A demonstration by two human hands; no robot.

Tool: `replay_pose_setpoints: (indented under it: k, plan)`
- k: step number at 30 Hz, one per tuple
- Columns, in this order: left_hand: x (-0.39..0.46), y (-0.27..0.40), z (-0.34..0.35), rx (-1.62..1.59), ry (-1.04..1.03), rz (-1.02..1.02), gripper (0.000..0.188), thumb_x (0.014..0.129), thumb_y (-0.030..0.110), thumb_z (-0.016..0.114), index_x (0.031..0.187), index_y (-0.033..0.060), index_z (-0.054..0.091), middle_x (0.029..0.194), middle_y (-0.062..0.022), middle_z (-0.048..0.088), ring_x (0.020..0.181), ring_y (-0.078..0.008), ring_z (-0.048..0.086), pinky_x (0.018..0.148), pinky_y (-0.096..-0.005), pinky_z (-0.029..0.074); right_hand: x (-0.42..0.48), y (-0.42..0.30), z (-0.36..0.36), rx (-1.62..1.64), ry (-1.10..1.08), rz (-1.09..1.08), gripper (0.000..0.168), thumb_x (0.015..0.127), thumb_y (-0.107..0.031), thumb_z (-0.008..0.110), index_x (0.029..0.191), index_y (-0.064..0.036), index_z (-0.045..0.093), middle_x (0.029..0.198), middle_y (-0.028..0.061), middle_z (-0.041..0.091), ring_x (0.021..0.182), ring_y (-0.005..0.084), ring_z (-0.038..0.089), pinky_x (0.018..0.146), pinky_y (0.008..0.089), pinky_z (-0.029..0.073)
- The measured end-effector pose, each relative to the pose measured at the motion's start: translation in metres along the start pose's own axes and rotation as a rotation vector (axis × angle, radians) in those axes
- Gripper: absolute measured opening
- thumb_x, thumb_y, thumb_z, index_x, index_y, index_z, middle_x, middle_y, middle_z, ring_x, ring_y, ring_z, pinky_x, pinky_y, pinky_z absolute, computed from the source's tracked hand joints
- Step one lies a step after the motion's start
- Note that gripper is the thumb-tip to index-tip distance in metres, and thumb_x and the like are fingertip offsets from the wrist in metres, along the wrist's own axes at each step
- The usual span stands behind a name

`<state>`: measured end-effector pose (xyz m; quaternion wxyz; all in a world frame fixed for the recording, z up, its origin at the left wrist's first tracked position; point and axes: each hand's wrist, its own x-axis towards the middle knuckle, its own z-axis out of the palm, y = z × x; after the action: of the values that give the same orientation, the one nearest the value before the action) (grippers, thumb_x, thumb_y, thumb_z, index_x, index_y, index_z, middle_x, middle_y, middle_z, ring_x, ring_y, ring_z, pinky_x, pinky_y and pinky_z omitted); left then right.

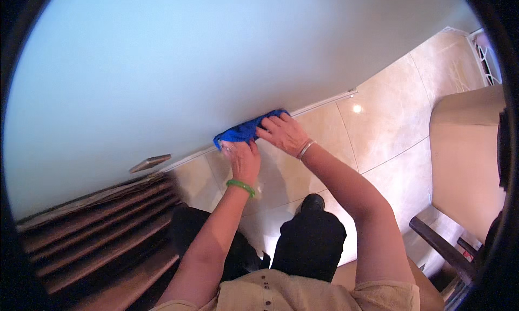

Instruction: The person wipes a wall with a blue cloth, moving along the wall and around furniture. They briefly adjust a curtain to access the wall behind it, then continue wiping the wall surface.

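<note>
A bunched blue cloth [245,130] lies along the low edge of a pale wall [194,75], close above the tiled floor. My left hand [243,157], with a ring and a green bangle at the wrist, grips the cloth's left end. Its fingertips are partly hidden by the fabric. My right hand [284,134] wears a silver bangle and has its fingers curled over the cloth's right end. Both hands are close together, and the cloth touches the wall.
Dark wooden slats [105,230] run along the wall at left, below a small wall plate [150,163]. Glossy beige tiles [381,124] cover the floor. At right stands a tan upholstered seat [466,161], with a dark armrest [442,246] nearby. My black shoe [313,202] points toward the wall.
</note>
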<state>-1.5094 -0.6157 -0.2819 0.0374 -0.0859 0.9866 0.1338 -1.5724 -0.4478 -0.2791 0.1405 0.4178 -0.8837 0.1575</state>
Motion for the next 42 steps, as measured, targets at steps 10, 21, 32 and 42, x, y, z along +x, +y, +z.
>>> replay_pose_setpoints:
  k: [10,21,32,42]
  plan:
    - [-0.006,0.038,-0.229,-0.598,0.432,0.323,0.039,0.09,0.017,0.062,0.118,-0.0003,0.041,0.118,-0.0135,0.048,0.106,-0.0263,0.049,0.097,-0.0426,0.038,0.122,-0.066,-0.209,0.121,0.629,0.124,0.031,0.072,-0.021,0.062,0.102,-0.022,0.058,0.087,0.0001,0.049,0.077,0.0149,0.051,0.065,0.0301,0.039]
    - [-0.009,0.191,-0.421,-0.301,0.642,0.641,0.031,0.094,0.011,0.057,0.119,-0.0047,0.046,0.12,-0.0228,0.05,0.104,-0.038,0.049,0.085,-0.0458,0.041,0.167,-0.05,-0.421,0.257,0.975,0.285,0.039,0.062,-0.007,0.07,0.1,-0.014,0.063,0.097,0.0053,0.055,0.077,0.0239,0.058,0.061,0.0317,0.05]
    - [-0.03,0.301,-0.587,-0.207,0.201,0.807,0.023,0.09,0.006,0.056,0.112,-0.0032,0.055,0.123,-0.0226,0.049,0.111,-0.0382,0.051,0.093,-0.0435,0.042,0.132,-0.054,-0.583,0.728,0.799,0.791,0.033,0.079,0.0,0.055,0.111,-0.011,0.058,0.106,0.0141,0.055,0.097,0.0344,0.057,0.079,0.0387,0.05]
    - [-0.068,0.373,-0.582,-0.56,-0.233,0.697,0.045,0.095,0.023,0.056,0.132,-0.0009,0.046,0.122,-0.0221,0.057,0.112,-0.0361,0.054,0.097,-0.0393,0.041,0.073,-0.09,-0.583,1.451,0.957,1.306,0.028,0.092,-0.019,0.052,0.111,0.001,0.056,0.095,0.009,0.06,0.09,0.0173,0.056,0.082,0.0308,0.046]
